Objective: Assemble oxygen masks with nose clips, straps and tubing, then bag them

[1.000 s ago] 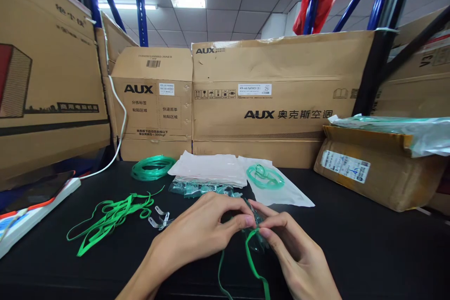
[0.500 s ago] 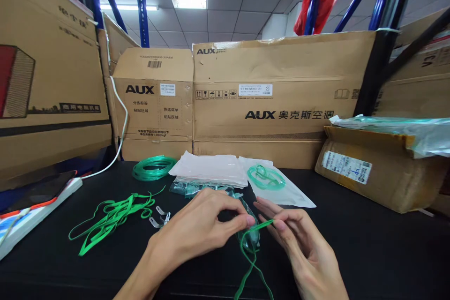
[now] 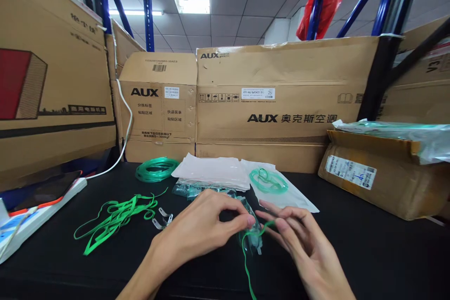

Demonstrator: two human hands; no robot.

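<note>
From here I watch the left hand point(image 3: 207, 220) pinch a translucent green plastic piece point(image 3: 255, 242) between thumb and forefinger, over the desk point(image 3: 379, 262). A green strap point(image 3: 247, 269) hangs by it, one bend reaching the right hand point(image 3: 298, 234). That hand's outer fingers are spread; I can't tell whether its thumb grips the strap. Left of both lies a strap tangle point(image 3: 121, 215).

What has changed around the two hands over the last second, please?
The right hand has moved right, away from the left hand, drawing the green strap out with it; whether it still grips the strap is unclear. Two strands hung below the hands; now only one shows. The left hand stays at the clear green piece, and the loose green straps and coiled tubing lie as before.
</note>
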